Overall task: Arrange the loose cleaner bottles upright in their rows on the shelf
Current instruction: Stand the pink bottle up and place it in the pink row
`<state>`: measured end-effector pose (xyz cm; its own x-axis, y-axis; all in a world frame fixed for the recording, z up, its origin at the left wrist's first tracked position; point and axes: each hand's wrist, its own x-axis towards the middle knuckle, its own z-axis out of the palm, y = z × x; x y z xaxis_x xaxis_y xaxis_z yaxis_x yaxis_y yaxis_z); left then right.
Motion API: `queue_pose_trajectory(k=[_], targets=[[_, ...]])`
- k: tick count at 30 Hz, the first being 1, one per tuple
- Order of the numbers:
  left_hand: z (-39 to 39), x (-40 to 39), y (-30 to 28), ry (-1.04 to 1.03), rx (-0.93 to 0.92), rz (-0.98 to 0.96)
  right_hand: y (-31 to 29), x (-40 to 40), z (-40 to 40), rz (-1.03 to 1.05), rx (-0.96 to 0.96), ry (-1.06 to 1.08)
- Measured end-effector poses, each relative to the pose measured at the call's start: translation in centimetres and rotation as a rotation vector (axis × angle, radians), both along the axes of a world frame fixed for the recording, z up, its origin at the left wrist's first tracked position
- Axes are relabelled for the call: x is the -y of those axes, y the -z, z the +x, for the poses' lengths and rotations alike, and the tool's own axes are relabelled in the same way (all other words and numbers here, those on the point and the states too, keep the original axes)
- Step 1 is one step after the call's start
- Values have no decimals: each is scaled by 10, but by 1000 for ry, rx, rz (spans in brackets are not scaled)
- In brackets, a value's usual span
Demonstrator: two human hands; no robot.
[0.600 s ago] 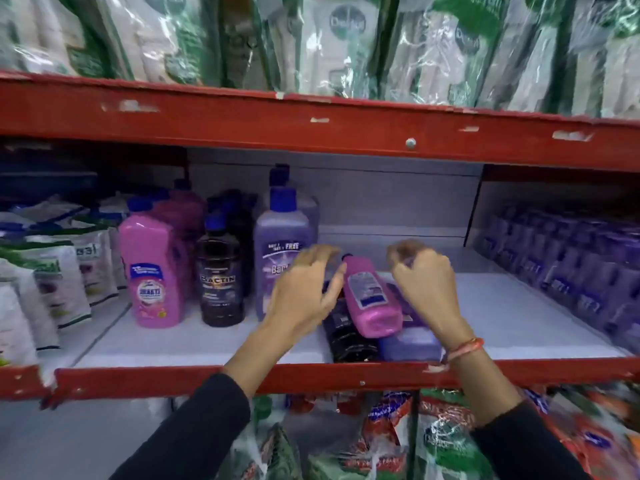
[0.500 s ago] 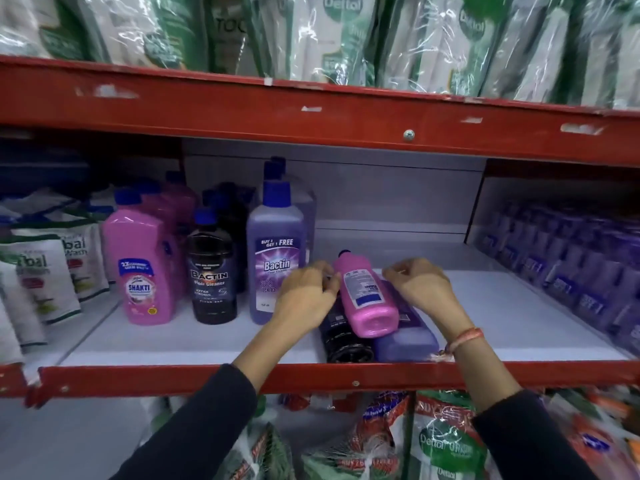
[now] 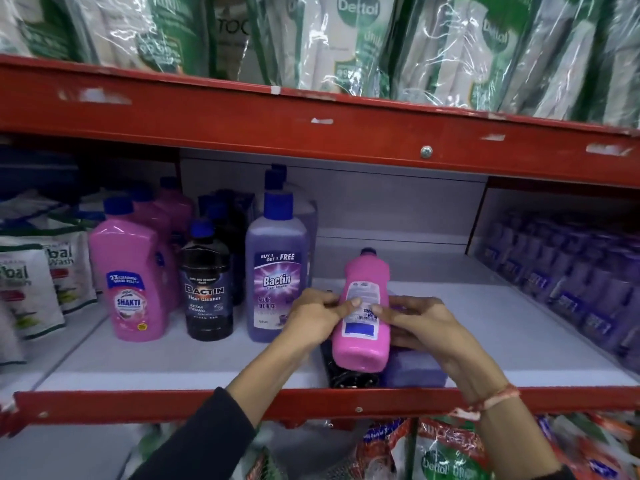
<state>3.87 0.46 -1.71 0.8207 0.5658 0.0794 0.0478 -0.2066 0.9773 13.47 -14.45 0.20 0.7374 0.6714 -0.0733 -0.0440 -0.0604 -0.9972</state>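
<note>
Both hands' fingers grip the pink bottle (image 3: 362, 313), back label up, lying flat

The pink bottle (image 3: 363, 313) is gripped by left hand (image 3: 313, 318) and right hand (image 3: 420, 323), lying atop seemingly two toppled bottles on the shelf (image 3: 180, 362).

glossy plastic pink bottle (image 3: 362, 317), chipped painted-metal shelf (image 3: 311, 129)

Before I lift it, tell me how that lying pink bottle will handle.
The pink bottle looks rigid and opaque, probably full, so fairly heavy. Its glossy plastic may slip. It rests on two other lying bottles, so it could slide or roll off.
</note>
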Motion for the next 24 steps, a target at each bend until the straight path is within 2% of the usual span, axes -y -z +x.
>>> queue_pose_trajectory(k=[2, 7, 12, 19, 24], targets=[[-14, -1, -6, 22, 104, -61, -2, -1, -14, 59, 33, -3], [-65, -16, -10, -15, 232, 57, -7, -13, -55, 140, 230, -39], [-130, -56, -4, -49, 360, 65, -2, -63, -105, 189, 417, -92], [-217, -124, 7, -203, 420, 146, 17, -158, -171, 247, 434, -230], [-244, -157, 22, -255, 428, 203, 33, -201, -196, 225, 492, -259]])
